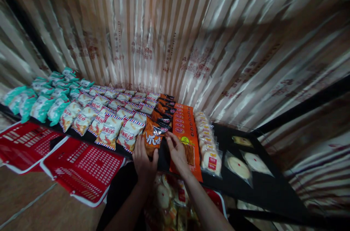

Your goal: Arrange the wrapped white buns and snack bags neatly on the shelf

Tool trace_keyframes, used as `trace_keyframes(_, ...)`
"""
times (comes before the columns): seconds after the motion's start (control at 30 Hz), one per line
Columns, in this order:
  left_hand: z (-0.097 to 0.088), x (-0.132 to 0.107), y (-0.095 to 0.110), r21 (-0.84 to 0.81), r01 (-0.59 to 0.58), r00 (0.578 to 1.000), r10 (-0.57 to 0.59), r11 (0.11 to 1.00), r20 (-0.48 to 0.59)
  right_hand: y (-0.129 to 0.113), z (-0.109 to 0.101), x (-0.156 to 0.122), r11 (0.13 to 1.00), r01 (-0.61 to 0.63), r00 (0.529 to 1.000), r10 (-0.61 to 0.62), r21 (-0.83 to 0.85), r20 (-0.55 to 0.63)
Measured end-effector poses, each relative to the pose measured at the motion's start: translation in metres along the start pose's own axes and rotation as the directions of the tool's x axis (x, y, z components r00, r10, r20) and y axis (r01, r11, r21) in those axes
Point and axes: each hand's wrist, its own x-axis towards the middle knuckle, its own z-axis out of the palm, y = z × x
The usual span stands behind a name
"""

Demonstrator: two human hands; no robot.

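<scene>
An orange-and-black snack bag (152,140) stands at the front of its row on the black shelf. My left hand (145,161) grips the lower part of this bag, fingers on its left side and thumb on its right. At the bag's upper right edge, the fingertips of my right hand (177,150) are pinched on it. Similar orange-and-black bags (162,116) stand in line behind. White snack bags with striped edges (131,132) fill the rows to the left. Close on the right lie flat orange packs (177,129), partly covered by my right hand.
Teal-and-white bags (41,109) occupy the far left. Wrapped round cakes (212,161) form a row right of the orange packs; flat round packs (238,167) lie further right. Red baskets (84,165) sit below the front edge. A striped curtain (164,23) hangs behind.
</scene>
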Motion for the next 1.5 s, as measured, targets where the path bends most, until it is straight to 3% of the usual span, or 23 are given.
trace_keyframes(0.2,0.006,-0.001,-0.004,-0.03,-0.022,1.0,0.021,0.999,-0.014,-0.005,0.016,-0.012,0.994,-0.102,0.994,0.099,0.045,0.056)
trace_keyframes(0.43,0.005,-0.002,-0.001,-0.079,-0.052,0.998,0.055,0.996,0.034,-0.009,0.004,-0.019,0.991,-0.136,0.991,0.136,-0.001,-0.019)
trace_keyframes(0.6,0.007,-0.002,0.0,-0.092,-0.035,0.999,0.036,0.995,0.014,0.005,0.008,-0.013,0.994,-0.108,0.991,0.105,-0.032,-0.081)
trace_keyframes(0.77,0.008,0.0,-0.002,-0.117,-0.005,1.0,0.005,0.993,-0.003,0.015,0.017,-0.005,1.0,-0.007,1.0,0.007,-0.025,-0.001)
trace_keyframes(0.97,0.006,0.002,-0.002,-0.12,-0.019,0.999,0.015,0.993,-0.031,0.01,0.015,-0.006,0.975,0.084,0.995,-0.091,-0.205,-0.028)
trace_keyframes(1.3,0.01,0.001,0.0,-0.098,-0.051,0.997,0.046,0.994,-0.056,0.015,0.008,-0.002,0.964,0.111,0.993,-0.096,-0.241,0.073)
trace_keyframes(1.5,0.011,0.002,0.003,-0.096,-0.082,0.995,0.077,0.992,-0.057,0.019,-0.003,0.015,0.996,0.034,0.992,-0.045,-0.088,-0.122)
